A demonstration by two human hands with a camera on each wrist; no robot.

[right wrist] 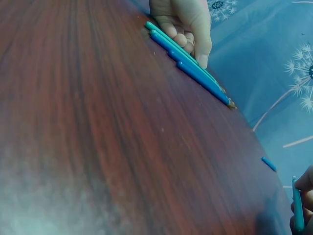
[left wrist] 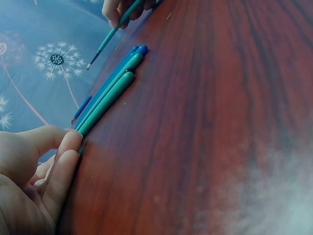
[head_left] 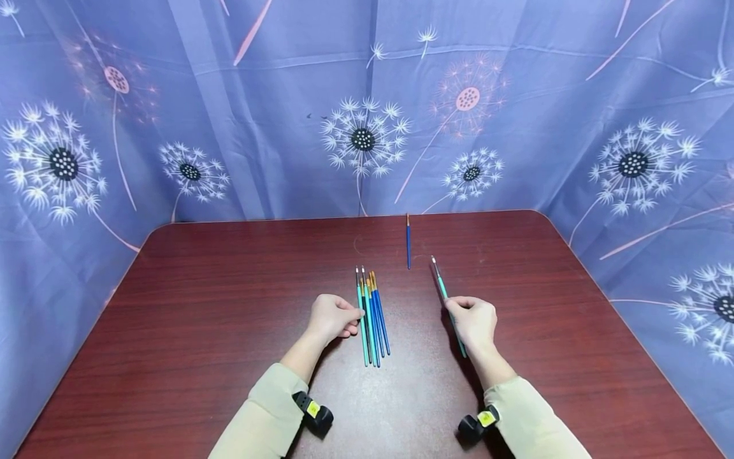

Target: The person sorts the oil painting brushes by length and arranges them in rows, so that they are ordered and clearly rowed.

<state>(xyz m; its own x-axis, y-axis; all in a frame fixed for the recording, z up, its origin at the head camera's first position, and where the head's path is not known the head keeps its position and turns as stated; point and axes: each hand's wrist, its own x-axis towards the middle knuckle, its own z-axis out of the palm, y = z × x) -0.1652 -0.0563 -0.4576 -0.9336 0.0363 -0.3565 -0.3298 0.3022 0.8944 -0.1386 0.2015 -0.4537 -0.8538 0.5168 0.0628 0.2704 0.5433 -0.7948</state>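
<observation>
My right hand [head_left: 474,320] pinches a teal paintbrush [head_left: 441,285] between thumb and fingers, its light tip pointing away from me. Left of it, several paintbrushes lie side by side: teal ones, a dark one and blue ones [head_left: 385,325] with golden-brown bristles. At the left edge of this row, my left hand [head_left: 331,317] pinches the outermost teal paintbrush [head_left: 364,344] near its middle. In the left wrist view, the thumb and finger [left wrist: 71,142] meet at that teal handle [left wrist: 107,104]. Both wrist views show the rounded handle ends of the row.
A single blue paintbrush [head_left: 408,245] lies at the table's far edge, apart from the row. The reddish-brown wooden table [head_left: 218,306] is bordered by a blue dandelion-print curtain [head_left: 275,140] at the back and sides. A black device is strapped on each sleeve.
</observation>
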